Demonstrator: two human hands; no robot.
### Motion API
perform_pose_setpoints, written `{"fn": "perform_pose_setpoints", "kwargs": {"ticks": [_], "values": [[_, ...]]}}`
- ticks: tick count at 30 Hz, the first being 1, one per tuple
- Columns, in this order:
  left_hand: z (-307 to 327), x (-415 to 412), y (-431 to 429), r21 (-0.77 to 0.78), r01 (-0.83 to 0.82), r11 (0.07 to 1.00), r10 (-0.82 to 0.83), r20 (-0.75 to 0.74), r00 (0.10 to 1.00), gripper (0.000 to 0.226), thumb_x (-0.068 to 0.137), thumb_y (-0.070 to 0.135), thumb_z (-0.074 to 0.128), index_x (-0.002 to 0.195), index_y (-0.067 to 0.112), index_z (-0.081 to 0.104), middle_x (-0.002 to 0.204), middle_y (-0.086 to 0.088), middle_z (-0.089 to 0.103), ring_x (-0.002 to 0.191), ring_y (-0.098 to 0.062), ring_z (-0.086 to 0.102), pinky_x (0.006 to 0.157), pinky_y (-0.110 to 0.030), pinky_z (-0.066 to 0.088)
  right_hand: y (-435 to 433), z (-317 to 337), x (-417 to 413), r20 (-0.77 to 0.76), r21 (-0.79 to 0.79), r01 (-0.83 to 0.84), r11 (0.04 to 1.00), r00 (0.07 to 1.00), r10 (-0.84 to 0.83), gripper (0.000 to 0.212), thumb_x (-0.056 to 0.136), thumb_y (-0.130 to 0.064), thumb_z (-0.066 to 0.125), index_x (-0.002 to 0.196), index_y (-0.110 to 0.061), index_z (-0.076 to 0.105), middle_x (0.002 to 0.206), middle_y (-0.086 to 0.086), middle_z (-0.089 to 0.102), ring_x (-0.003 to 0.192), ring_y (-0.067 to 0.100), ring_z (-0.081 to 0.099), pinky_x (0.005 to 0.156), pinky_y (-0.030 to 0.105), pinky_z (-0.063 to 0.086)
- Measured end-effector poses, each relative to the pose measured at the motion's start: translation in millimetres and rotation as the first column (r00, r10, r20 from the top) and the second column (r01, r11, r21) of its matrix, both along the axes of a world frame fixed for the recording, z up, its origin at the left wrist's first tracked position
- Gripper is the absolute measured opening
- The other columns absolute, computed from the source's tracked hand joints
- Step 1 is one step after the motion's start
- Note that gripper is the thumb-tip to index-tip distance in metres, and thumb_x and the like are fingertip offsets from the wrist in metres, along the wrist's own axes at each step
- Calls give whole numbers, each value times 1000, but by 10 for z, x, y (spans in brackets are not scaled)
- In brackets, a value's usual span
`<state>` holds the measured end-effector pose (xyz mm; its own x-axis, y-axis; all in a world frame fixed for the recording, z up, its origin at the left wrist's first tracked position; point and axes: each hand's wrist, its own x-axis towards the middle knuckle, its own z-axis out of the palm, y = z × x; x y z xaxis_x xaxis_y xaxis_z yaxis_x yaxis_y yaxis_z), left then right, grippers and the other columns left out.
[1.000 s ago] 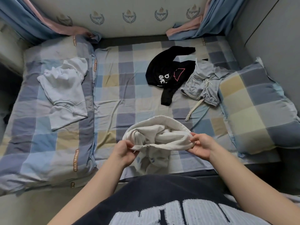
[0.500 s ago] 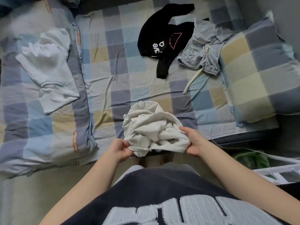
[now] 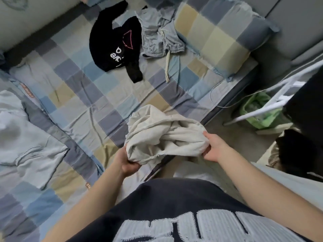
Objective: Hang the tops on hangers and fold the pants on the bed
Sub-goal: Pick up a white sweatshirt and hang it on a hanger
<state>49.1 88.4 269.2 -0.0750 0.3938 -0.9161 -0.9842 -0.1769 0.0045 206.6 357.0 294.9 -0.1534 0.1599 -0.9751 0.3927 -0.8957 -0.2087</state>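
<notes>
A bunched cream garment [image 3: 162,135] hangs between both hands above the bed's near edge. My left hand [image 3: 128,164] grips its lower left hem; my right hand [image 3: 214,147] grips its right side. On the checked bed sheet [image 3: 83,84] farther off lie a black top [image 3: 115,44] with white lettering and, right of it, crumpled grey drawstring shorts [image 3: 157,37]. A pale blue top [image 3: 26,137] lies spread on the duvet at the left.
A checked pillow [image 3: 216,37] lies at the bed's right end. On the floor to the right are a white rack [image 3: 272,100], a green bag [image 3: 258,110] and a dark garment [image 3: 295,151]. A thin white cable [image 3: 220,95] trails off the mattress edge.
The view has swung down and to the right, so the bed now runs diagonally. Both hands have carried the cream garment off the bed toward the floor side, still gripping it.
</notes>
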Motion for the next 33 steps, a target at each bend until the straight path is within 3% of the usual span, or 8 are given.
{"fn": "perform_pose_setpoints", "kwargs": {"ticks": [5,12,16,18,21,25,30,33], "values": [[279,103,77,133,283,950,-243,-256,936,50,95,47,62,133,14,65,135,-17,64,120,-37,64,89,-53,56,-472,345,374,-135,9,241,971,962,-237,41,107,-39,40,114,-8,66,94,16,75,85,31,71,75,44,54],[1237,452,823,-119,722,682,-586,-679,442,42,82,19,79,119,3,67,117,-20,72,110,-35,69,101,-53,52,-546,1497,1291,-350,156,505,849,832,-431,38,94,-31,63,125,-9,66,118,15,72,108,28,70,85,42,59],[1656,1047,1287,-216,799,561,-567,-804,180,23,88,12,75,108,1,70,101,-18,76,93,-31,75,73,-41,61,-850,2031,2076,-466,167,648,743,716,-520,33,78,-19,72,108,-5,70,94,12,76,79,22,75,62,36,61],[1853,1508,1443,-222,825,520,-529,-842,107,26,90,18,75,111,5,67,100,-14,77,91,-28,76,69,-36,61,-995,2255,2553,-497,193,717,670,660,-564,37,75,-17,72,109,-2,69,98,13,76,83,23,76,67,38,63],[2149,2349,1556,-189,873,449,-462,-886,45,20,90,24,74,105,10,71,95,-11,78,88,-26,76,65,-32,60,-1204,2566,3405,-549,263,790,554,595,-587,52,76,-16,72,123,2,64,119,19,71,108,30,70,86,45,59],[2576,3586,1547,-102,931,351,-343,-939,26,19,92,24,72,76,30,80,82,-5,78,76,-19,76,58,-28,58,-1444,3005,4518,-620,363,818,446,569,-540,56,76,-19,72,127,3,62,127,23,66,112,32,68,86,45,60],[3103,4890,1612,-72,984,164,-238,-971,-31,7,81,8,78,88,5,78,90,-21,76,82,-34,76,64,-37,61,-1662,3497,5643,-659,423,867,261,493,-568,68,78,-17,66,140,7,50,128,21,62,117,28,63,90,39,58],[3414,5589,1748,-77,994,72,-194,-979,-62,6,85,1,73,83,4,77,89,-21,76,81,-35,76,66,-41,63,-1728,3787,6214,-675,457,876,158,457,-580,44,92,-15,58,129,8,56,111,19,61,101,27,65,83,34,58]]}}
